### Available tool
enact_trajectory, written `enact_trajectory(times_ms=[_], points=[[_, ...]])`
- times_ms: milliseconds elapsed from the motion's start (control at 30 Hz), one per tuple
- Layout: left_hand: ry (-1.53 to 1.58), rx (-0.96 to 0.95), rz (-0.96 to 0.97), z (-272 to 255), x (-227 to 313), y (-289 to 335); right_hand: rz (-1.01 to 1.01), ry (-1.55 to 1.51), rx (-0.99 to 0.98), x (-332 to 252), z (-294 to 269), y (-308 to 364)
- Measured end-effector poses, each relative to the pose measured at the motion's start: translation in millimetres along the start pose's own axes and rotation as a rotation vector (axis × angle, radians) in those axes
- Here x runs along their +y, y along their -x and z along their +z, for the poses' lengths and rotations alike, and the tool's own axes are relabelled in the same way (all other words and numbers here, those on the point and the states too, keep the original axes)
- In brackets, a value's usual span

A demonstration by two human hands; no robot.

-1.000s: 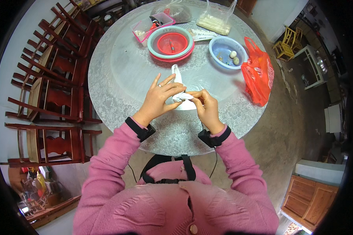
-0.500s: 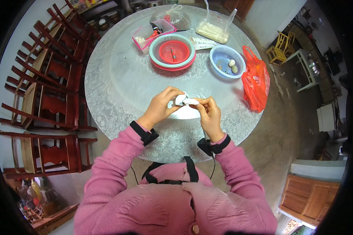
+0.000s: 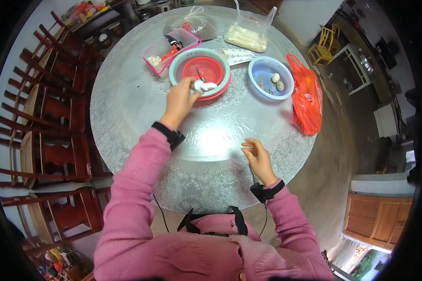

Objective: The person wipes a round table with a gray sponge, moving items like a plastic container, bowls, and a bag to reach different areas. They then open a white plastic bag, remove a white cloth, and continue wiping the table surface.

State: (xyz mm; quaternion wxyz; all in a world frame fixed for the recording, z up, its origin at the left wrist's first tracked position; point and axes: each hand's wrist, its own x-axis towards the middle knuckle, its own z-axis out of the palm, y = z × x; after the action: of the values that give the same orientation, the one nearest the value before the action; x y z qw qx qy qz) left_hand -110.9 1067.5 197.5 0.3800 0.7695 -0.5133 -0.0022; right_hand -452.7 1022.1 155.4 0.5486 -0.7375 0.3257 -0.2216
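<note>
My left hand (image 3: 178,103) pinches a crumpled white wrapper-like piece (image 3: 206,86) above the near rim of a stack of basins. A pale green basin (image 3: 174,63) sits at the top of that stack, with a smaller red basin (image 3: 213,70) inside. In the red basin lies a thin red-and-dark stick-like thing (image 3: 200,73). My right hand (image 3: 259,161) is apart from everything, over the near right of the table, its fingers slightly curled and empty. A blue basin (image 3: 260,90) to the right holds a white egg (image 3: 276,77), a greenish egg (image 3: 280,86) and small bits.
The round table (image 3: 126,112) has a lacy cover. At the back stand a pink-rimmed box (image 3: 157,70), a clear bag (image 3: 199,25) and a bag of pale sticks (image 3: 248,37). A red bag (image 3: 307,100) hangs near the right edge. Stacked wooden chairs (image 3: 61,161) line the left.
My hands have parted. The left has carried the white piece forward to the basin stack; the right has let go and moved slightly right and nearer to me. The view has shifted slightly.
</note>
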Motion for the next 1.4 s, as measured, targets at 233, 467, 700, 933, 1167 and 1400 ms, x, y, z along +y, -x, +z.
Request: enact_trajectory(times_ms=[233, 467, 700, 933, 1167, 1400], points=[[-0.415, 0.092, 0.193, 66.0, -55.0, -67.1, 0.043, 0.459, 0.047, 76.9, -32.9, 66.6], [-0.369, -0.111, 0.147, 101.4, -71.1, -80.2, 0.085, 0.610, 0.092, 123.6, -21.6, 116.4], [-0.094, 0.051, 0.276, 93.2, -42.4, -25.9, 0.217, 0.591, 0.208, 146.3, 0.9, 104.0], [0.109, -0.095, 0.009, 104.7, 8.3, 123.9, 0.151, 0.782, 0.243, 156.9, 5.9, 98.5], [0.122, -0.188, -0.117, 121.8, 20.6, 173.6, 0.191, 0.766, 0.359, 159.4, -1.5, 90.0], [0.120, -0.201, -0.138, 127.2, 14.8, 181.0, 0.206, 0.843, 0.469, 173.6, -11.5, 91.2]])
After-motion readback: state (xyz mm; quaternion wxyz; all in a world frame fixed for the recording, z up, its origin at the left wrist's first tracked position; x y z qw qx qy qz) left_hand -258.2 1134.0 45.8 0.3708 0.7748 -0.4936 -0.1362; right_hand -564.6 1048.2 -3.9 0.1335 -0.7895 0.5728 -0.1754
